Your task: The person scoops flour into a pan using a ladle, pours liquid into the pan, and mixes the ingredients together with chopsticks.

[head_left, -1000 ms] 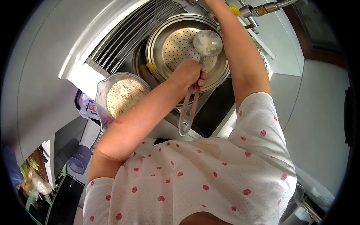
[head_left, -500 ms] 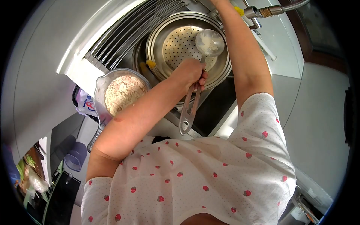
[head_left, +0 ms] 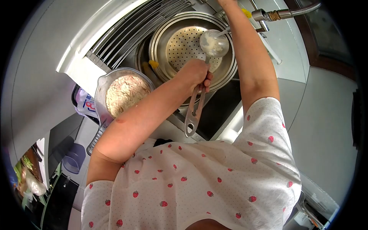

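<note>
My left hand (head_left: 196, 73) is closed round the handle of a ladle (head_left: 193, 120). The ladle's see-through bowl, with whitish residue in it, is over a metal steamer pot (head_left: 174, 71) with a perforated bottom. A thin clear streak, which looks like water, reaches the bowl from the upper right. Only the wrist edge of my right hand (head_left: 227, 3) shows at the top, close to the tap area; its fingers are out of frame. Under my left forearm stands a clear jug (head_left: 100, 96) of pale flour (head_left: 126, 94).
A metal dish rack (head_left: 130, 36) lies behind the pot. A tap hose (head_left: 297, 12) is at the upper right. Left of the jug sits a printed plastic bag (head_left: 86, 103). Lower left are a purple-tinted container (head_left: 73, 158) and bagged vegetables (head_left: 32, 182).
A clear streak now runs into the ladle's bowl from the upper right. The hands, ladle and jug have hardly moved; the view has shifted slightly.
</note>
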